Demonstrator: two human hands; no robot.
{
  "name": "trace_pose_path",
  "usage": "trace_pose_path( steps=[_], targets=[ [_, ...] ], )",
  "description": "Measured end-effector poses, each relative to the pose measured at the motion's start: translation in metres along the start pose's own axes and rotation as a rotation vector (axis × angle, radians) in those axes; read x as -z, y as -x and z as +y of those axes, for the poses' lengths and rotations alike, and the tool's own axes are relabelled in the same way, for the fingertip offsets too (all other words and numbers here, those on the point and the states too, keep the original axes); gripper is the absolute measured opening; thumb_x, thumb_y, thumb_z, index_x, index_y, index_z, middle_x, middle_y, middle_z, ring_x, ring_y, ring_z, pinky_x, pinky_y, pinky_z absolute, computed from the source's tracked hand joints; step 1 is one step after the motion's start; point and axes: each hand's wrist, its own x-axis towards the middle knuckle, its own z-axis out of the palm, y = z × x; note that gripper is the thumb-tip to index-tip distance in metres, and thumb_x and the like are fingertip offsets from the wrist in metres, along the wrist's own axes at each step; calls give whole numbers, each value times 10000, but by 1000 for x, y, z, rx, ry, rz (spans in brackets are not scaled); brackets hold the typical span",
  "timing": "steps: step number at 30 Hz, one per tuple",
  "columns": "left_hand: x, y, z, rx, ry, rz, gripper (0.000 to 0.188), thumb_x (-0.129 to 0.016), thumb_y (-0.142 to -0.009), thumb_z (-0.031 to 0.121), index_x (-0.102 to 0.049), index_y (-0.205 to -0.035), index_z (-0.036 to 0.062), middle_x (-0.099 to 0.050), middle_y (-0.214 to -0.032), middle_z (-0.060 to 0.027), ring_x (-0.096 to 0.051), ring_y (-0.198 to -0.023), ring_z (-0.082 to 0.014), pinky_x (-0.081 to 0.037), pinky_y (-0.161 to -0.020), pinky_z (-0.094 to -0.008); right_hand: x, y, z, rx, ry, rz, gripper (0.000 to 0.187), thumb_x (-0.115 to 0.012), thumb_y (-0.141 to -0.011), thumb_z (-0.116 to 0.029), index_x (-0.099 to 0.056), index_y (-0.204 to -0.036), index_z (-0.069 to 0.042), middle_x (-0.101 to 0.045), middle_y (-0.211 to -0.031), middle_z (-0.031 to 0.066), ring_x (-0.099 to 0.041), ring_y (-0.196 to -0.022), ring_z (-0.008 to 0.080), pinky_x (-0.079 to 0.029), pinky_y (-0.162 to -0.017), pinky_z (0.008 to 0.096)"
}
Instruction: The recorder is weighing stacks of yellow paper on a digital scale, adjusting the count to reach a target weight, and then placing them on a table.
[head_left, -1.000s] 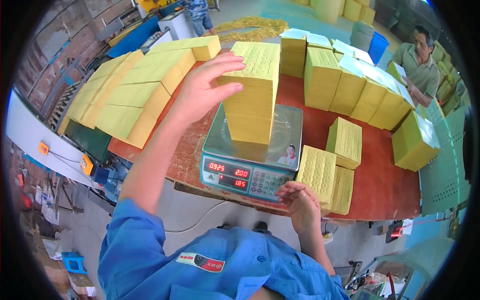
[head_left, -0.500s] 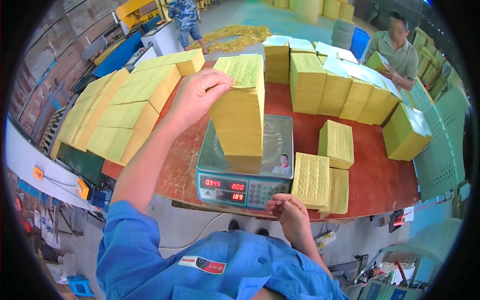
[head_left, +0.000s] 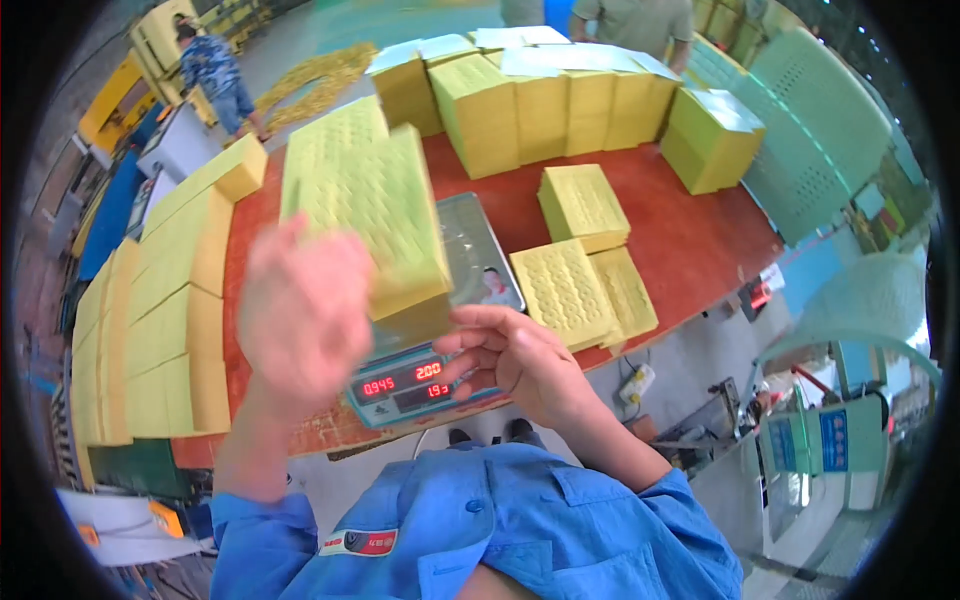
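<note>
While the yellow stack point(head_left: 370, 215) sits on the scale point(head_left: 470, 250), both hands' grips hover open just beside it.

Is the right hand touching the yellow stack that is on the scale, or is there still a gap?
Cannot tell. In the head view the right hand reaches its fingertips to the lower edge of the yellow stack above the scale, but no contact or gap shows plainly.

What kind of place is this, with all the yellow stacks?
Most likely a factory or packing workshop. Many yellow paper stacks stand in rows on a red table, a weighing scale with a lit display sits in front of the person, and yellow machinery stands on the floor behind.
</note>
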Motion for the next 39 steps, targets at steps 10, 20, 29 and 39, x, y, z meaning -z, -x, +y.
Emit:
trace_pose_path(
  steps=[10,20,29,39],
  targets=[
    [-97,54,101,83,536,-346,374,-717,-834,266,-625,-1126,50,-630,-1181,-123,-612,-1113,-290,-422,-1027,-508,81,66,-17,123,599,638,455,-521,-893,-19,-478,-1345,11,-608,-1155,75,-576,-1045,128,-461,-892,273],
    [-172,52,126,508,551,-407,413,-762,-719,98,-638,-1097,-13,-634,-1165,-165,-620,-1040,-339,-504,-887,-413,219,33,-158,401,777,782,403,-463,-877,8,-526,-1274,37,-610,-1144,91,-572,-1037,158,-439,-923,293],
    [-218,56,158,404,316,-332,455,-790,-632,95,-660,-1060,12,-612,-1184,-156,-583,-1089,-318,-498,-894,-398,229,-15,-150,-25,442,477,390,-496,-909,-28,-530,-1294,17,-608,-1166,109,-576,-1053,162,-459,-908,298],
    [-204,29,151,546,355,-319,395,-785,-671,83,-671,-1045,27,-643,-1162,-127,-623,-995,-309,-513,-865,-388,282,-77,-176,93,455,502,403,-470,-901,-4,-490,-1295,77,-604,-1188,156,-611,-1062,218,-515,-882,340]
  ],
)
